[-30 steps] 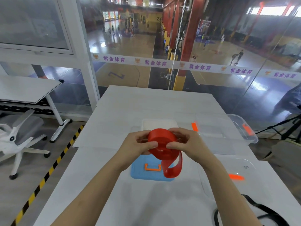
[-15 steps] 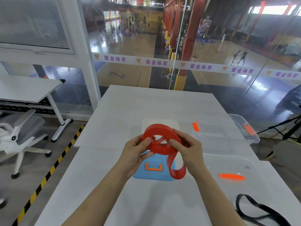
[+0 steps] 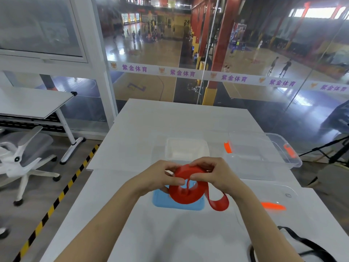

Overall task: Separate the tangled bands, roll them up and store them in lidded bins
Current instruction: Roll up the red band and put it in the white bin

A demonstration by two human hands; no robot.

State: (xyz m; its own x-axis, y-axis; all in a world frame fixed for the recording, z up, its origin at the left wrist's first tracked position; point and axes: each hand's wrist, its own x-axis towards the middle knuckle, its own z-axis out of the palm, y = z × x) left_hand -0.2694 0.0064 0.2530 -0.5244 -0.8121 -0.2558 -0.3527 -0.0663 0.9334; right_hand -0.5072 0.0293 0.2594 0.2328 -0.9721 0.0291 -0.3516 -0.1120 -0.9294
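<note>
Both hands, left hand (image 3: 160, 178) and right hand (image 3: 213, 176), had their grip pinched shut on the red band (image 3: 186, 193) above the desk (image 3: 170, 120), a light, floppy, springy strip best pinched at the coil's rim.

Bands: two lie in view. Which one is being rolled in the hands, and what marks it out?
The red band, coiled between both hands above the blue lid. The black band lies loose on the table's near right corner, untouched.
</note>
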